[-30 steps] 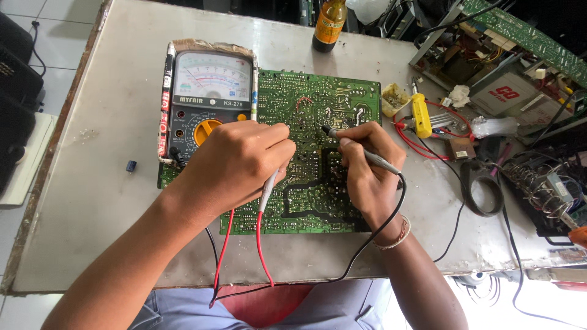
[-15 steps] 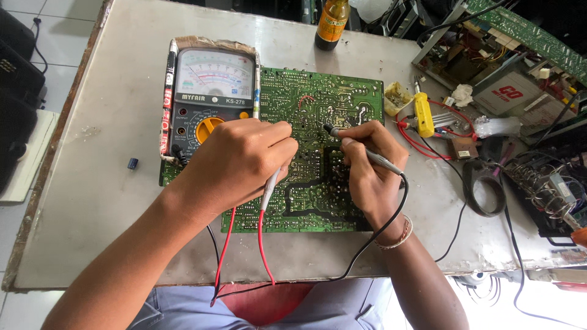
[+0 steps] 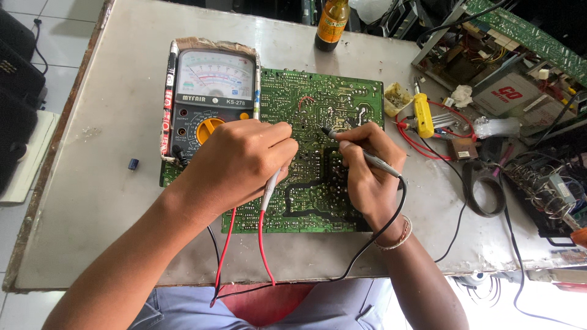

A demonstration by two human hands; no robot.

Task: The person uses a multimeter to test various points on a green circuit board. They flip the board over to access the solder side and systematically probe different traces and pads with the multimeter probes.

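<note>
Both hands (image 3: 244, 162) (image 3: 367, 174) press probes, seemingly touching, onto green circuit board (image 3: 318, 110)

Hidden and cropped items
Red probe's tip concealed under left hand (image 3: 244, 162); circuit board (image 3: 318, 116) partly covered by both hands; bottle (image 3: 332, 24) top cut off; meter (image 3: 211, 101) markings too small.

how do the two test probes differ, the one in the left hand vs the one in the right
The red-lead probe sits in the left hand, mostly hidden under the fingers, its tip out of sight; the black-lead probe lies in the right hand like a pen, its dark tip showing on the green circuit board. The first trails a red wire, the second a black one. Both have grey bodies and are held over the same board.
</note>
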